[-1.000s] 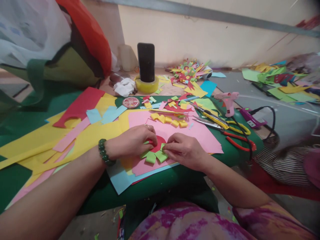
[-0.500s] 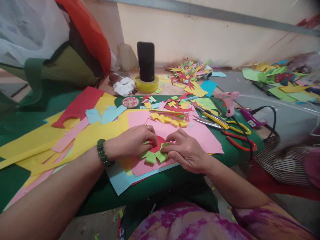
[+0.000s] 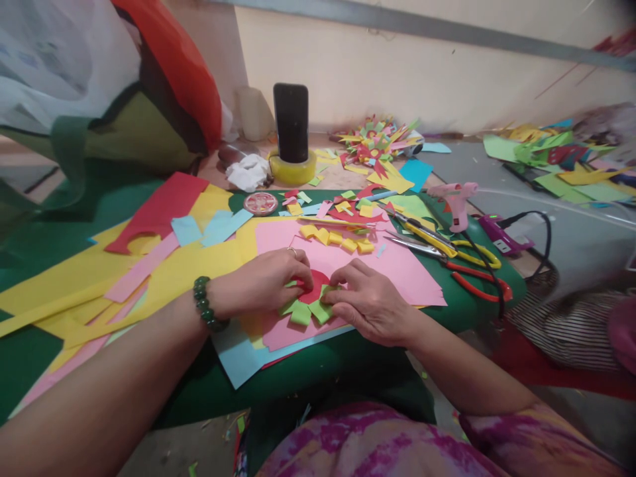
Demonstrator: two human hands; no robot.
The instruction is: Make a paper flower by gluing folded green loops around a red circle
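Note:
A red paper circle [image 3: 315, 285] lies on the pink paper [image 3: 407, 278], with folded green paper loops [image 3: 301, 313] along its near edge. At the circle's left side, my left hand [image 3: 271, 281] has its fingers curled closed on a green paper loop, partly hidden under them. On the opposite side, my right hand [image 3: 372, 301] pinches another green paper loop [image 3: 322, 310] at the circle's right edge. Beyond both hands, several folded yellow paper loops [image 3: 335, 238] sit in a row on the pink paper.
Scissors with yellow handles [image 3: 437, 238] and scissors with red handles [image 3: 477, 281] lie to the right, near a pink glue gun [image 3: 458, 202]. A phone [image 3: 291, 122] stands in a yellow tape roll [image 3: 293, 169]. Yellow sheets [image 3: 179, 281] spread over the left side.
Almost nothing differs. My right fingers shift very slightly at the green loop, while my left hand keeps its place.

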